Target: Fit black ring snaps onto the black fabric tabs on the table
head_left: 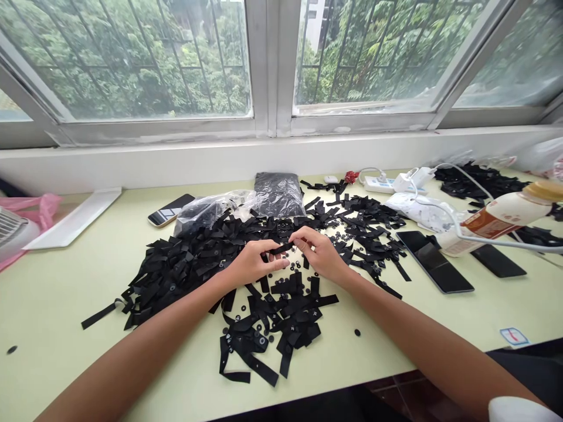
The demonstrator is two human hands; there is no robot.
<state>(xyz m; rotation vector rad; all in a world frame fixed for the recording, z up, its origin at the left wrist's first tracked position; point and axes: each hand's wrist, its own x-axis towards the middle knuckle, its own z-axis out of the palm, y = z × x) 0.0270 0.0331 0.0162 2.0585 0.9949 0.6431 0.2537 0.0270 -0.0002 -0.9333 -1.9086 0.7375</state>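
Near the middle of the pale green table (65, 293), the left hand (253, 264) and the right hand (319, 253) both pinch one short black strap (281, 248) between closed fingertips. Around them lies a big heap of black straps (176, 269). Two phones (435, 261) rest towards the right edge.

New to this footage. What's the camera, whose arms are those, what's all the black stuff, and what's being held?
There is one picture, from a camera worn on a person's head, looking forward and down at a pale green table under a window. The bare arms are that person's own. The left hand and right hand pinch one black strap piece between them. Around them lies a heap of black strap pieces with small black rings scattered among them. Also there: a phone, a dark tablet, a power strip and a bottle.
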